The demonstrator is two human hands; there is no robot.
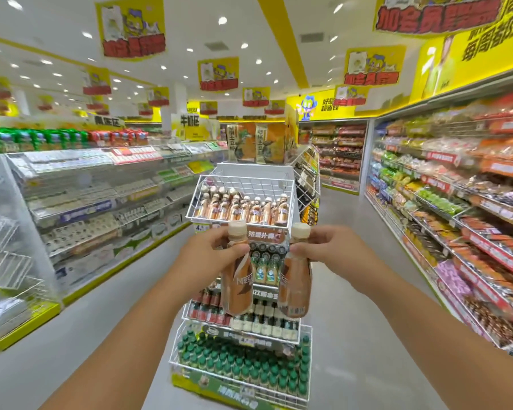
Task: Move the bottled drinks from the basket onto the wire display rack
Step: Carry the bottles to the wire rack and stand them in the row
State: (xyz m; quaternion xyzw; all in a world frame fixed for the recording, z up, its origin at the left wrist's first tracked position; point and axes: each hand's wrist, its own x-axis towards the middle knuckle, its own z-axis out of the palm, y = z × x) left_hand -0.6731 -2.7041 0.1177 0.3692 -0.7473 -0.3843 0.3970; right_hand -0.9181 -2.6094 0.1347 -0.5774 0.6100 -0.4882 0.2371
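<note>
While fingers (234, 250) of both hands pinch necks | L hand (211, 250) w/ one bottle (237, 287), R hand (326, 247) w/ another (295, 288) | both short of rack's top tier (243, 199) | lift over rim, set upright in gaps.

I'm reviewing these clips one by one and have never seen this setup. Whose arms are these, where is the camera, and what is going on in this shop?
There is no machine here: a person wears one wide-angle camera on the head, so you look out along both bare arms. The left hand grips a brown coffee bottle by its neck, and the right hand grips a second bottle the same way. Straight ahead stands a white wire display rack at the end of a shop aisle. Its top tier already holds similar brown bottles; lower tiers hold other drinks, with green-capped bottles at the bottom. The basket is not in view.
</note>
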